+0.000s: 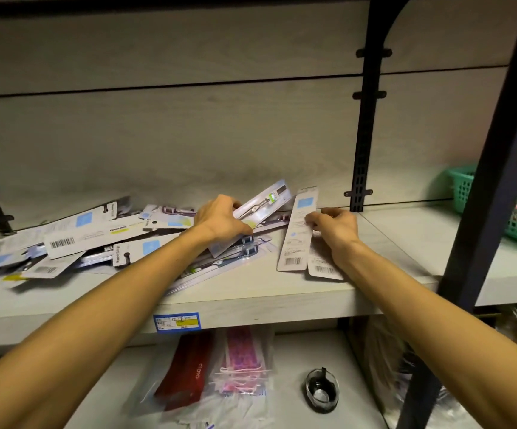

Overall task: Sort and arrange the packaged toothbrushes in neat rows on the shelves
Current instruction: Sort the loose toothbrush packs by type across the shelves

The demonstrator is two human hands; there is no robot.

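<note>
Mid-sort at a shelf [251,292], the left hand [220,219] grips a toothbrush pack [263,202] from the heap while the right hand [337,226] pinches a straightened pack [297,230]; next, likely lay it alongside.

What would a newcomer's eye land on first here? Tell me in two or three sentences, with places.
First, the jumbled heap of packaged toothbrushes strewn over the left and middle of the shelf. Next, the two bare arms reaching in: the left hand grips a tilted toothbrush pack atop the heap, while the right hand holds a white pack lying apart to the right. A green basket sits at the far right.
</note>
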